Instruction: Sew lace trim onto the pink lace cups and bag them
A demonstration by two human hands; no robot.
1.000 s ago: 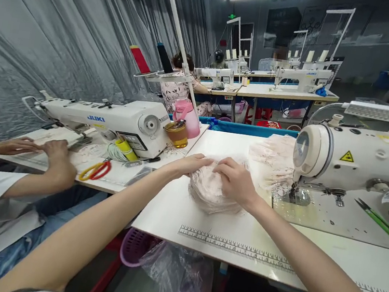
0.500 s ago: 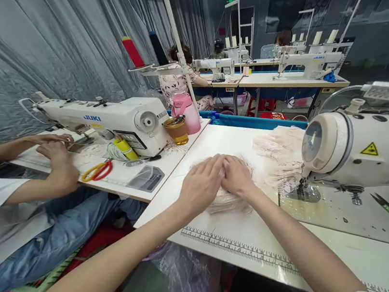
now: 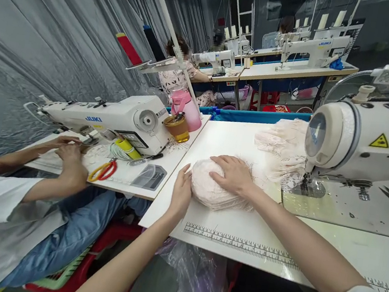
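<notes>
White tabletop beside the sewing machine: the left hand has slid off to cup the lace stack's near edge, right hand spread flat on top, squaring it.

Single view, head-worn camera. Looks forward and down, tilted slightly left, close over the white bench. Sewing machine near at right; a neighbouring person's bench at left; far rows of machines behind.
</notes>
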